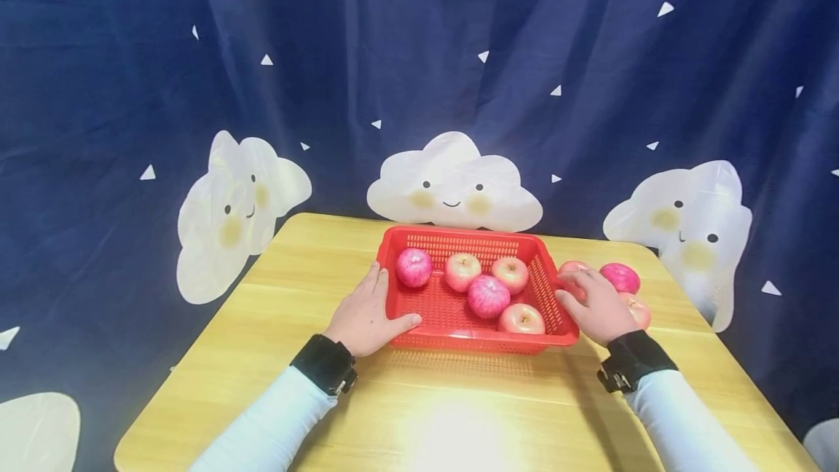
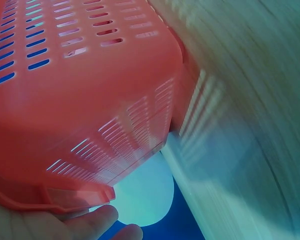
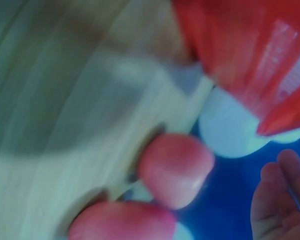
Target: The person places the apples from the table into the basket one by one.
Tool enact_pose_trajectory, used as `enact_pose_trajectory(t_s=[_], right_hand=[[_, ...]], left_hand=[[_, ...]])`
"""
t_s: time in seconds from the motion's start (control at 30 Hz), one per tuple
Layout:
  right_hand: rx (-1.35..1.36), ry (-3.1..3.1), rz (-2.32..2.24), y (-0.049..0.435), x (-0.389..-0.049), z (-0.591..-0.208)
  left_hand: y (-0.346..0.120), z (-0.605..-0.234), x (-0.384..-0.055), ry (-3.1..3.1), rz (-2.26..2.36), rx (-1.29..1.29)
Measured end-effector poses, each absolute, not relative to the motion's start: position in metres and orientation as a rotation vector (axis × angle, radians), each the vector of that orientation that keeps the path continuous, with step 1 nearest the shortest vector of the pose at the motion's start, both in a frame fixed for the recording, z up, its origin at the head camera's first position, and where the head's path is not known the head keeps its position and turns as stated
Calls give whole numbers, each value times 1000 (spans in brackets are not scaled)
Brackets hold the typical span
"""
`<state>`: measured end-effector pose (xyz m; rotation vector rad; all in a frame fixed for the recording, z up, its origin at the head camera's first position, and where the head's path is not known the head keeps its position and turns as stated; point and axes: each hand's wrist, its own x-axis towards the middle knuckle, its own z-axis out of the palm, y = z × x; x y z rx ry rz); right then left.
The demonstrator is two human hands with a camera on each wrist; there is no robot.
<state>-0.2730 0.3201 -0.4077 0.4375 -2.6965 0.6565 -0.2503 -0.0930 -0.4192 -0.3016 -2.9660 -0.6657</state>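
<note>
A red plastic basket [image 1: 439, 341] with slotted walls holds several apples, some pale red like the front one [image 1: 521, 319], others deep pink like the middle one [image 1: 488, 296]. My left hand [image 1: 367, 315] rests against the basket's left side, fingers straight along the rim and thumb over the front corner. Just outside the right rim hovers my right hand [image 1: 599, 304], fingers loosely bent with nothing visible in them. Beside it lie a pink apple [image 1: 619, 277], a pale red apple [image 1: 637, 310] and another apple [image 1: 573, 266], partly hidden by the hand.
Everything stands on a light wooden table [image 1: 262, 355] with rounded corners. Behind it hangs a dark blue curtain [image 1: 419, 57] printed with white clouds and triangles. Each wrist wears a black strap, such as the left strap [image 1: 324, 364].
</note>
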Motion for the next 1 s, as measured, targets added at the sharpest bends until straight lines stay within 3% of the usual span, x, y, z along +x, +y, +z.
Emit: enact_pose_trajectory(t_s=[0.6,1.0], right_hand=[[-167,-2804,597,398,-275,-436],[-263,-2935,663,410,-275,-453]], left_hand=[[-91,-418,-248,-3001,-642,-269],[-90,-415,-246,-2987,-626,-265]])
